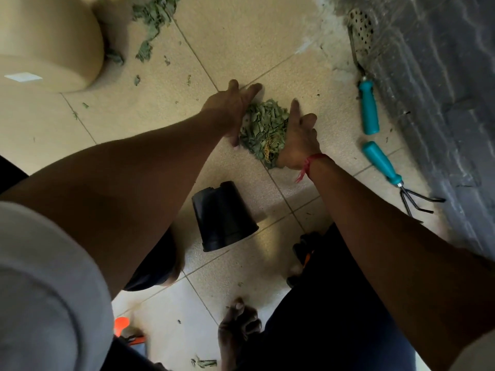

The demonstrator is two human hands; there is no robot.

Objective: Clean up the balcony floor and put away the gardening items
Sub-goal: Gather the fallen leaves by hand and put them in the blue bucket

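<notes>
Grey sleeve (40,290) lowest; beyond it, left hand (233,111) and right hand (298,140) stand edge-on, fingers straight and together, touching either side of the heap of dried green leaves (263,129) lying between the palms. Both hands look equally close for scooping.

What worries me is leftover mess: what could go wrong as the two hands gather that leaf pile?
The left hand and right hand press the leaf pile from its sides with straight fingers; lifted so, loose bits may fall back onto the floor. The black pot lies on its side, so leaves put in could spill out. The hand rake has bare prongs near the right forearm, which might get scratched.
</notes>
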